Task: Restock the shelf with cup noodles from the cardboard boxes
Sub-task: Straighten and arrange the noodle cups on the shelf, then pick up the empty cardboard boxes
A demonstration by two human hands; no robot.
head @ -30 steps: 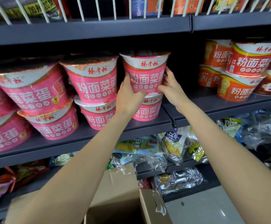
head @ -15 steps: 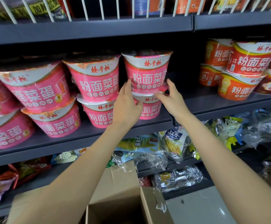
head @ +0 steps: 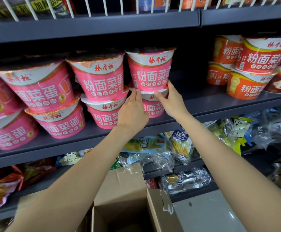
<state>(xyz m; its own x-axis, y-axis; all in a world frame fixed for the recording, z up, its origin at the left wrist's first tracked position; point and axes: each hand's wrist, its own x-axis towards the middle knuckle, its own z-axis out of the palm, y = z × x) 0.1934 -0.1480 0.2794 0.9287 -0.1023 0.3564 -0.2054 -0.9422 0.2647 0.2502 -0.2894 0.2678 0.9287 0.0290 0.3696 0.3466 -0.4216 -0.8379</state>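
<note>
Left hand (head: 133,111) and right hand (head: 171,99), head view (the only view). Both hands lay with fingers straight and apart, clamped on nothing; a second earlier they had cupped the sides of the upper pink cup (head: 150,71), and since then they had slid down to the seam where it rests on the lower pink cup (head: 153,108). The left fingertips (head: 137,94) touched the upper cup's base rim; the right fingertips (head: 158,93) pressed at the lower cup's lid, the thumb against the upper cup's wall. The upper cup stood upright just above both hands, stacked on the lower one, on the shelf (head: 203,109). To the left of the hands stood further two-high stacks of pink cups (head: 101,81); well to the right, orange cups (head: 248,84). Below the forearms lay an open cardboard box (head: 158,208), its contents not visible. Judgement: the cup had been released and was being steadied; the next cup would come from the box.
</note>
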